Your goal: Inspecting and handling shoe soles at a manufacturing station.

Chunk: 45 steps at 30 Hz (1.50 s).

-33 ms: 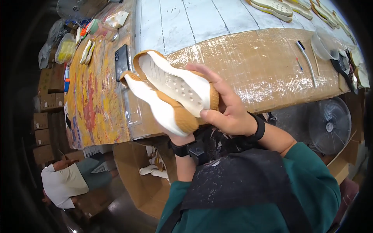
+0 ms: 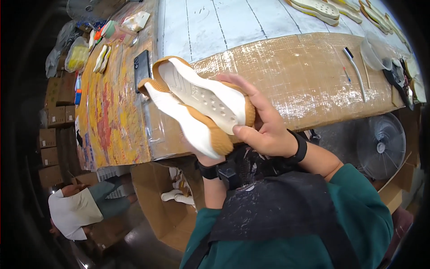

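Two white and tan shoe soles point(image 2: 187, 117) are held side by side over the table's near edge. The right-hand sole point(image 2: 229, 97) shows its pale inside with rows of small holes. My right hand point(image 2: 265, 127) is closed round its near end, thumb on the rim and fingers along the outer side. Beneath the left-hand sole, my left hand point(image 2: 208, 161) supports it from below. That sole covers the left fingers, and only the heel of the hand shows.
Cardboard point(image 2: 309, 89) covers the near table. A phone point(image 2: 141, 71) lies left of the soles, with a brush point(image 2: 354, 74) and a clear plastic bowl point(image 2: 374, 53) to the right. More soles point(image 2: 313, 10) lie at the back. Below are an open box point(image 2: 148, 201) and a fan point(image 2: 380, 145).
The left-hand sole has shifted slightly right at its near end. The right-hand sole has moved only a little, and my right hand keeps its grip.
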Tool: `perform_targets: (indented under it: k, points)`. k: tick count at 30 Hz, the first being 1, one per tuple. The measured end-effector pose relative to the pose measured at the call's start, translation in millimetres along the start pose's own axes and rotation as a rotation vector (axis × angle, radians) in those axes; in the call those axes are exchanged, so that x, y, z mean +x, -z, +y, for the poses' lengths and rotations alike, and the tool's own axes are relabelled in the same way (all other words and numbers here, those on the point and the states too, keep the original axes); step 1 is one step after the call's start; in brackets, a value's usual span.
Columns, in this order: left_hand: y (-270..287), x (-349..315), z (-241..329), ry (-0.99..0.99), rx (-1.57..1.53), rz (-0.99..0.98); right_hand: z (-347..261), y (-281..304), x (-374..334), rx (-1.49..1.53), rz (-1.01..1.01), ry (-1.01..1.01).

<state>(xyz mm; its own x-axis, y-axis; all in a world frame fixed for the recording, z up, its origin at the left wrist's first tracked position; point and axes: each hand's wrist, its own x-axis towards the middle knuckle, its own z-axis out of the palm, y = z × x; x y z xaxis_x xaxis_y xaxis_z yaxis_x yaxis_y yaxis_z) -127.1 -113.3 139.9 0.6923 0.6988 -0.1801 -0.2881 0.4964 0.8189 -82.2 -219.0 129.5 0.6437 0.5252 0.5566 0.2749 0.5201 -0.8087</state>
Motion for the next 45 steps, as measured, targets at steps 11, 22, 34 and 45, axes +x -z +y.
perform_targets:
  k: [11,22,34,45]
  points:
    - [44,29,-2,0.231,-0.588,-0.867,-15,11,-23,-0.267,-0.214,0.076]
    - [31,24,-10,0.231,-0.639,-0.878,-27,15,-14,-0.383,-0.234,0.046]
    - [45,-2,-20,0.331,-0.581,-1.006,-37,11,16,-0.152,0.009,-0.221]
    - [49,-7,-17,0.341,-0.148,-0.614,-25,16,12,0.073,0.047,-0.264]
